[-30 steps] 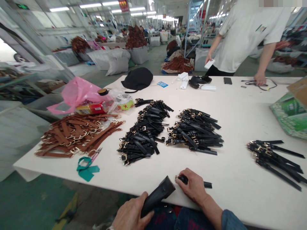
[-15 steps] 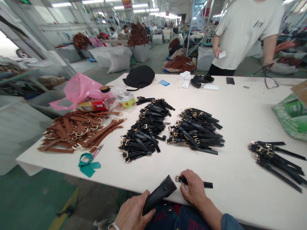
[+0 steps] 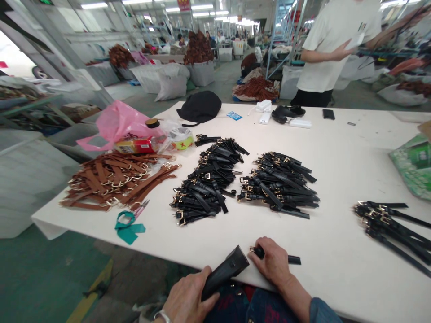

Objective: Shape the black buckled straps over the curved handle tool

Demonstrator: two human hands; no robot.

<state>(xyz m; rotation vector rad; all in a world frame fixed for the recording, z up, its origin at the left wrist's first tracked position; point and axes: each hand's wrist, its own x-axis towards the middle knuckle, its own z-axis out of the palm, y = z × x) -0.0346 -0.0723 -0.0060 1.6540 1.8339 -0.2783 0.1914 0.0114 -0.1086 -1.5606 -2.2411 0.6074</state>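
Left hand (image 3: 188, 298) closed around black tool (image 3: 224, 272) at table's (image 3: 336, 179) near edge. Right hand (image 3: 273, 264) curled over black strap (image 3: 292, 259), pressing it flat near same edge.

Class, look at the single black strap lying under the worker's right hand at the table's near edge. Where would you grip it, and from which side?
Grip the black strap at its free tail, which sticks out flat to the right of the right hand. Come from above and the right: the buckle end is covered by the hand, and that side of the white table lies bare.

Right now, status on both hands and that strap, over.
Left hand gripping black tool. Right hand pinning black strap flat on table. Strap piles beyond, nothing in between.
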